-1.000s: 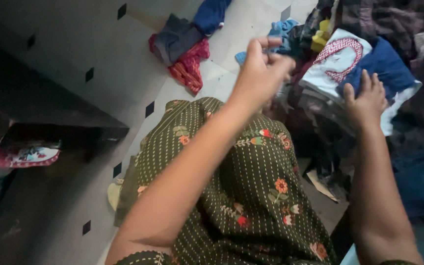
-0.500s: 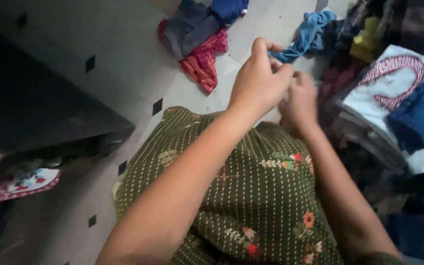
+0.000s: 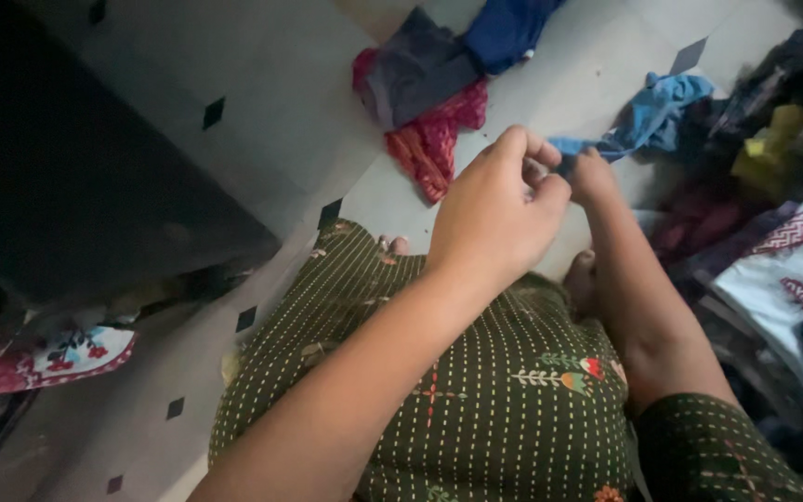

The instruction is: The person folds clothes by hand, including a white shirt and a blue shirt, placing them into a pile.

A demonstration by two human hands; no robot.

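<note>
I see the left hand [image 3: 494,209] up mid-frame w/ fingers curled in tight, thumb pinched to fingertips, and the right hand [image 3: 592,177] just beside it, touching at the fingertips, also curled; can't tell what, if anything, either has hold of, too small and blurred. Both hang over the green dress [image 3: 476,372] on the lap, w/ a light-blue cloth [image 3: 652,112] on the floor [image 3: 271,74] just beyond the right hand. Far centre lie red cloth [image 3: 434,139] & grey cloth [image 3: 415,70], folded white-and-red cloth [image 3: 792,265] at right, dark trunk [image 3: 76,177] at left.
</note>
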